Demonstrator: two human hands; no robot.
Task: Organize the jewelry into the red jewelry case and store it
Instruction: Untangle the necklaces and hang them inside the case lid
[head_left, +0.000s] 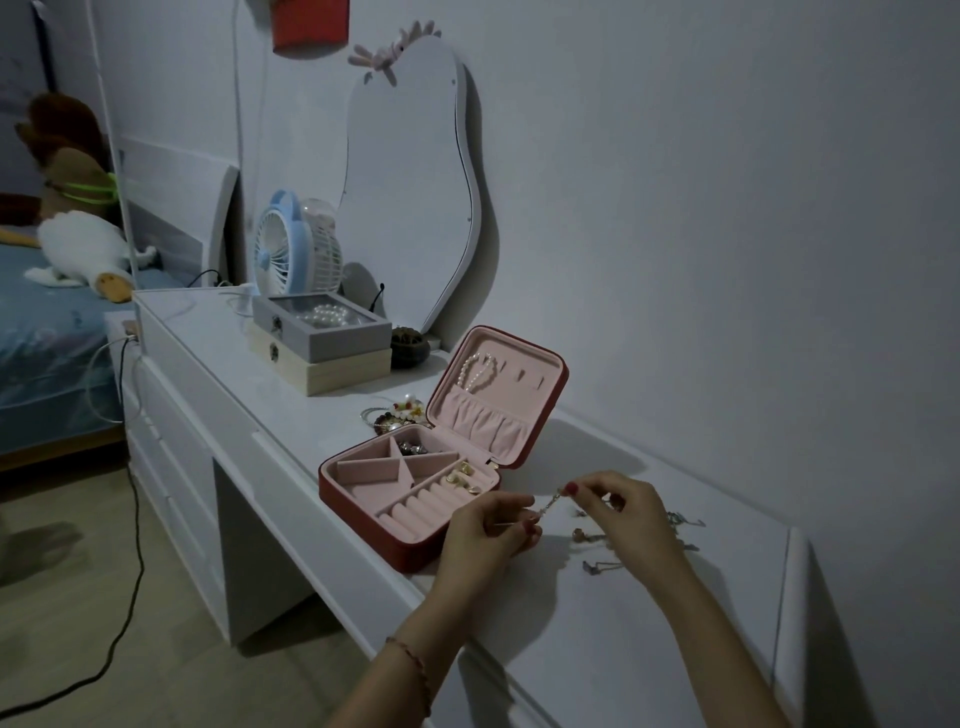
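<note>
The red jewelry case (363, 512) lies open on the white dresser, its pink lining showing. A pearl bracelet (475, 371) hangs in its upright lid, and gold earrings (462, 475) sit by the ring rolls. Just right of the case, my left hand (485, 530) and my right hand (618, 506) pinch the two ends of a small silver earring (549, 505) above the dresser top. Loose silver pieces (597, 551) lie under and beside my right hand. A heap of bracelets (395, 415) rests behind the case.
Two stacked boxes (324, 343), grey on cream, stand further back, the grey one holding pearls. A blue-and-white fan (291, 249) and a wavy mirror (415, 187) stand behind them. A small dark pot (408, 345) sits by the mirror. The dresser's front edge (332, 535) runs below the case.
</note>
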